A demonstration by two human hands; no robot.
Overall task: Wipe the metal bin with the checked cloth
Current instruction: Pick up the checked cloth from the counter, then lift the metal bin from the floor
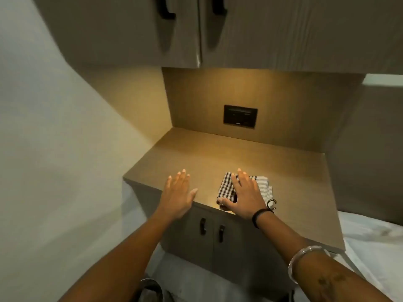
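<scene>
A folded black-and-white checked cloth (pixel 226 187) lies near the front edge of a wooden counter (pixel 196 153). My right hand (pixel 244 192) lies flat on top of it, fingers spread, thumb tucked at the cloth's front corner. My left hand (pixel 177 192) hovers open over the counter's front left edge, holding nothing. The curved rim of the metal bin (pixel 150 284) shows on the floor at the bottom of the view, mostly hidden behind my left forearm.
Under the counter are two cabinet doors with black handles (pixel 212 229). Upper cabinets (pixel 196 29) hang overhead. A black socket plate (pixel 239 116) sits on the back panel. A white wall stands to the left, and white bedding (pixel 370 236) lies on the right.
</scene>
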